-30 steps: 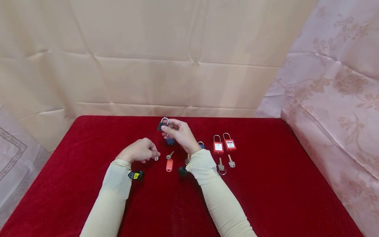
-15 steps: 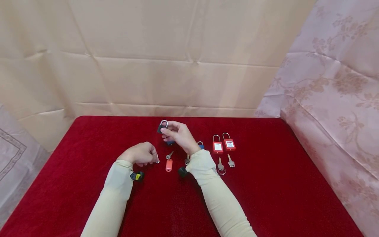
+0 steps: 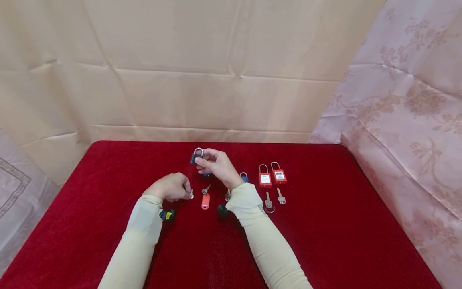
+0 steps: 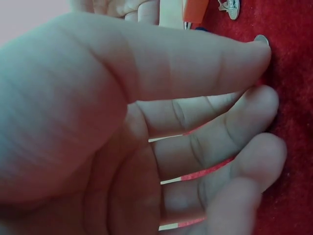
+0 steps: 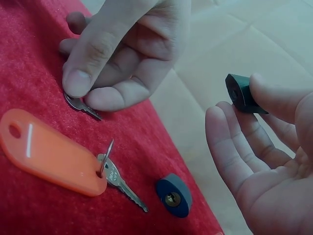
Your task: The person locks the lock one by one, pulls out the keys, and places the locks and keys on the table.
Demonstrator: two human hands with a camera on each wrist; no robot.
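My left hand (image 3: 171,187) pinches a small silver key (image 5: 90,110) between thumb and index finger, low over the red cloth. Its head is partly covered by the thumb in the right wrist view. My right hand (image 3: 219,165) holds up a black padlock (image 3: 196,157), shackle upward, between thumb and fingers. The lock's keyhole end shows in the right wrist view. Below the right hand lies a blue padlock (image 5: 174,196), mostly hidden from the head view. Between the hands, a key (image 3: 206,190) on an orange tag (image 3: 205,201) lies on the cloth.
Two red padlocks with white labels (image 3: 265,179) lie to the right, with a key on a ring (image 3: 268,200) and a loose key (image 3: 281,196) below them. Another blue padlock (image 3: 244,177) and a key (image 3: 227,195) are partly covered by the right arm. A beige curtain (image 3: 216,100) hangs behind.
My left hand has dropped slightly toward me, and the key in it now points more upward. My right hand has lowered the black padlock a little and straightened it.
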